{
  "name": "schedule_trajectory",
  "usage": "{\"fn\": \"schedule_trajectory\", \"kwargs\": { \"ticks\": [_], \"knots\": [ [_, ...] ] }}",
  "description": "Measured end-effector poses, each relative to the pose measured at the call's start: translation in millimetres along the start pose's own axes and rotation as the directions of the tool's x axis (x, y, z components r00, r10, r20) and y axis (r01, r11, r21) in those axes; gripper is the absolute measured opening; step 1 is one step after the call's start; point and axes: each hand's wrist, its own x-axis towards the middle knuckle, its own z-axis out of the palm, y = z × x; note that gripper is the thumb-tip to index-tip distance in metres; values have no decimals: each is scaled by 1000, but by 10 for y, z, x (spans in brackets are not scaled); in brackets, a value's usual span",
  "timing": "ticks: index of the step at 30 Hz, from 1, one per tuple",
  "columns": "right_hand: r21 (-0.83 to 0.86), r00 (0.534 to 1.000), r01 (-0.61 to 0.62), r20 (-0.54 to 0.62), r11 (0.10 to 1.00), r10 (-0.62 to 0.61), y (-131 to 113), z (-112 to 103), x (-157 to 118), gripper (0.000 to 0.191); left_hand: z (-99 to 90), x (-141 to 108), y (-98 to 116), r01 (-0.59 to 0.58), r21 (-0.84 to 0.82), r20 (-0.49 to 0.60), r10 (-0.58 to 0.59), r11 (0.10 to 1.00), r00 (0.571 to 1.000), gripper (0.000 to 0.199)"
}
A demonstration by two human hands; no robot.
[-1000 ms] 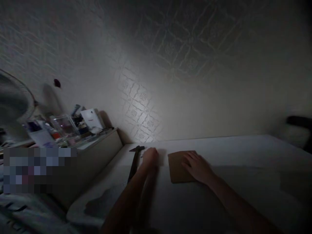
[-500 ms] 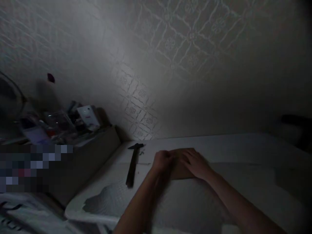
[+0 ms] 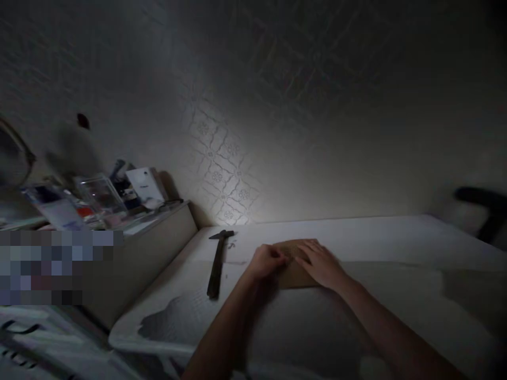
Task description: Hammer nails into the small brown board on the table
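A flat brown board (image 3: pixel 299 277), wood or cardboard, lies on the white table with both hands over it. My left hand (image 3: pixel 266 261) is at its left part, fingers closed in a pinch against the surface; whatever is between the fingertips is too small to make out. Across the board's right side my right hand (image 3: pixel 320 264) lies flat, fingers stretched and a little apart. To the left of the hands rests a hammer (image 3: pixel 216 266) with a dark handle, its head toward the wall. Several tiny dark pieces (image 3: pixel 231 245), perhaps nails, are scattered beside the hammer head.
The white table (image 3: pixel 376 237) meets a patterned wall (image 3: pixel 317 174). A grey, ragged-edged patch (image 3: pixel 170 319) covers its near left surface. On the left, a dresser (image 3: pixel 146 258) holds a white box (image 3: pixel 144 184), a clear case (image 3: pixel 101 195) and a mirror (image 3: pixel 16 158). A dark curved object (image 3: pixel 481 195) stands far right.
The light on the table is brighter and the upper wall darker. My left fingertips have shifted slightly on the board; my right hand stays about where it was. The hammer has not moved.
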Motion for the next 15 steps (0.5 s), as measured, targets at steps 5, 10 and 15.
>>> {"fn": "schedule_trajectory", "kwargs": {
  "ticks": [5,10,15],
  "knots": [
    [-7,1000,-8,-5,1000,7,-5,-5,-2,42,-30,6,-6,6,76,5,-6,997,1000,29],
    [-13,1000,-9,-3,1000,9,-7,-13,-8,44,-38,1,-8,24,109,-2,-24,994,1000,26],
    [-27,1000,-19,-3,999,19,-23,-11,-10,43,-36,-18,20,29,75,17,-31,997,999,23]
  ]
}}
